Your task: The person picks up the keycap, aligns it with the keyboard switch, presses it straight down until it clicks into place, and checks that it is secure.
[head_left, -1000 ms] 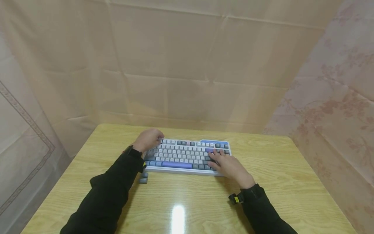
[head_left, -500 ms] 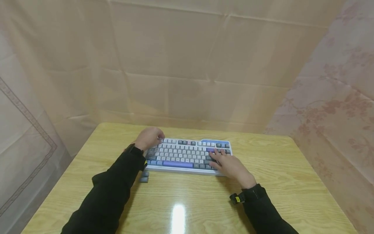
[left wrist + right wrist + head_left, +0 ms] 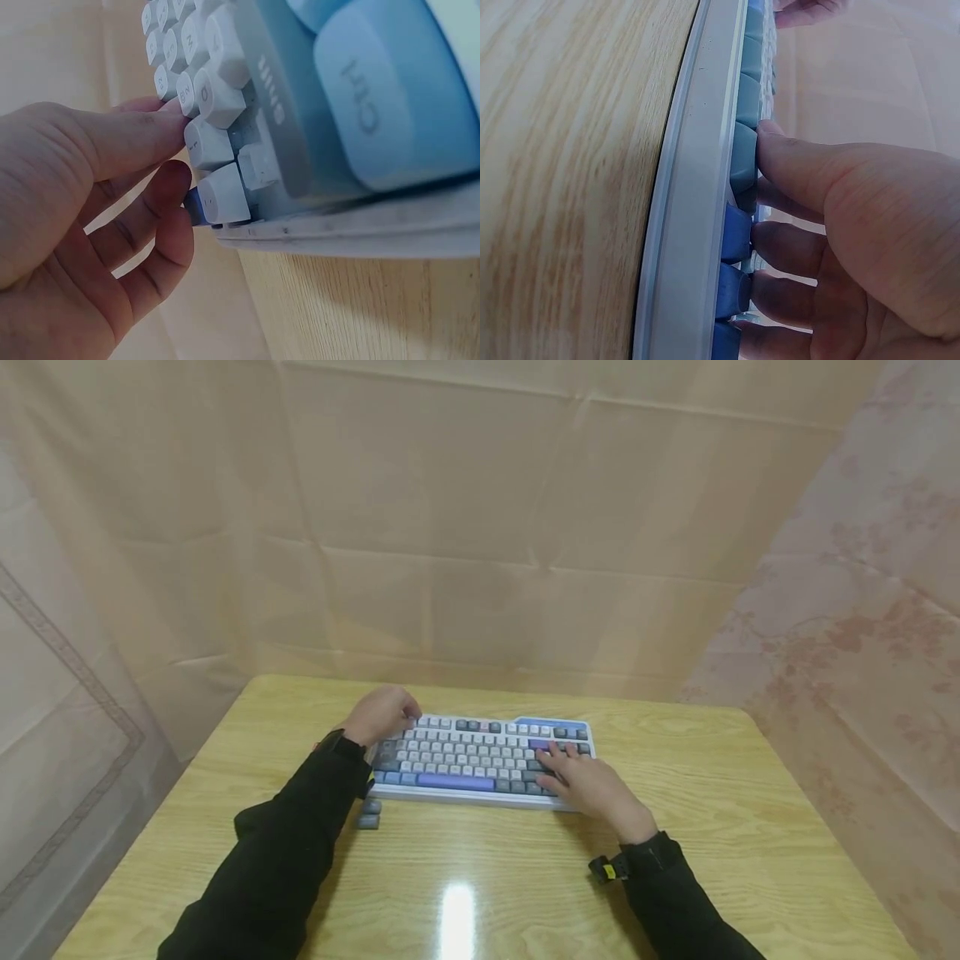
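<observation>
A keyboard with white, grey and blue keycaps lies on the wooden table. At its back left corner my left hand pinches a keycap in the top row with thumb and forefinger; the fingertips are partly hidden behind other keys. The left wrist view shows a bare white switch between the Shift keycap and the number row. My right hand rests on the right side with spread fingers, their tips on the keys. One loose grey keycap lies before the left front corner, with another keycap just behind it.
Beige cloth hangs behind the table. Patterned cloth stands at both sides. A light reflection shows on the tabletop in front of the keyboard. Both wrists wear dark straps over black sleeves.
My left fingers shift slightly at the back left corner. My right hand stays on the keys, and the loose keycaps lie where they were.
</observation>
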`<action>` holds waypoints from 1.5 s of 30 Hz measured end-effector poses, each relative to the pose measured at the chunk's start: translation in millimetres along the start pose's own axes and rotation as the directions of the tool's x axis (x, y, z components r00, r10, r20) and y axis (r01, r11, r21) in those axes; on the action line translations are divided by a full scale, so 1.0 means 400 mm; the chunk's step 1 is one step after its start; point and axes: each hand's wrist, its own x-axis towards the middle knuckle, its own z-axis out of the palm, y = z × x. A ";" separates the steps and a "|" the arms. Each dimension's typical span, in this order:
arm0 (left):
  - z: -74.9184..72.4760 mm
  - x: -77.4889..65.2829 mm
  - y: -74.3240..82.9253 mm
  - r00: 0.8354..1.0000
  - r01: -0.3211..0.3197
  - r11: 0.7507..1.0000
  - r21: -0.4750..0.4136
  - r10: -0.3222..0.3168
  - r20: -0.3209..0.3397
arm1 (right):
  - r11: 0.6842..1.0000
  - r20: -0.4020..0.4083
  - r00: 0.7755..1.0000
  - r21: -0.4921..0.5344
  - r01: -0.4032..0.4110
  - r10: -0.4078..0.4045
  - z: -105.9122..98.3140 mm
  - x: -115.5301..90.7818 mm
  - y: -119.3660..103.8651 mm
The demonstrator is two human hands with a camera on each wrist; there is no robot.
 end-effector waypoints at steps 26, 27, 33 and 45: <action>-0.050 -0.073 -0.017 0.986 -0.158 0.987 0.024 0.159 -0.047 | 1.000 -0.011 1.000 -0.004 0.016 -0.016 0.003 0.005 0.010; -0.055 -0.082 -0.018 0.985 -0.165 0.986 0.025 0.166 -0.046 | 1.000 -0.013 1.000 -0.006 0.017 -0.017 0.003 0.005 0.011; -0.070 -0.140 -0.018 0.976 -0.209 0.977 0.041 0.211 -0.049 | 1.000 -0.021 1.000 -0.004 0.017 -0.017 0.007 0.008 0.011; -0.033 -0.238 -0.037 0.986 -0.166 0.984 -0.061 0.165 -0.007 | 1.000 -0.018 1.000 -0.003 0.009 -0.009 0.007 0.001 0.014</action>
